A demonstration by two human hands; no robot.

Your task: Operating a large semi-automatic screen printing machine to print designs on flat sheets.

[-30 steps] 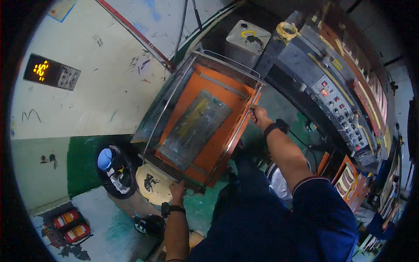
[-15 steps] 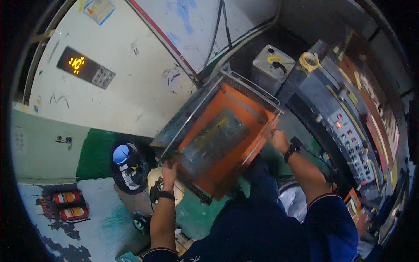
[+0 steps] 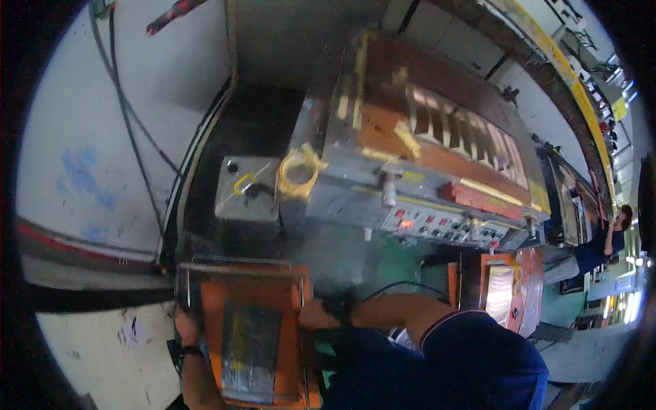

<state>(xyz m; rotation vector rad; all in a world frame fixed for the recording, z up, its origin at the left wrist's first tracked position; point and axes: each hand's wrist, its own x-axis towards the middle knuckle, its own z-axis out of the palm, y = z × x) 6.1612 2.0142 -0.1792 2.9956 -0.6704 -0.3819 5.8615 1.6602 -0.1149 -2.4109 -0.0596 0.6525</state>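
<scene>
Swung round to face a brown-topped machine (image 3: 383,140) with a knob-studded control panel (image 3: 447,229), bringing the orange tray (image 3: 292,342) low into view and nearly square to the navy sleeve (image 3: 471,355), after lying slantwise 0.5 seconds ago. Shifted with the left hand (image 3: 186,328), from the tray's near corner to a spot well up the left side; kept with the right hand (image 3: 313,314) at the right side rail (image 3: 302,294). Clamped on that rail with the right grip, judging by the folded fist; set against the left edge with the other, too blurred to tell whether closed or loose. Likely better placed now for steadying and steering the load from 2 opposite sides. Carrying, flat in the tray between both hands, a grey plate (image 3: 256,342) with a yellowish streak. Showing, beyond the far wire handle (image 3: 239,260), a square metal can (image 3: 229,195) and, just beside it, a yellowish roll of tape (image 3: 301,190) at the machine's corner. Leaving a co-worker (image 3: 601,246) well apart at far right.
</scene>
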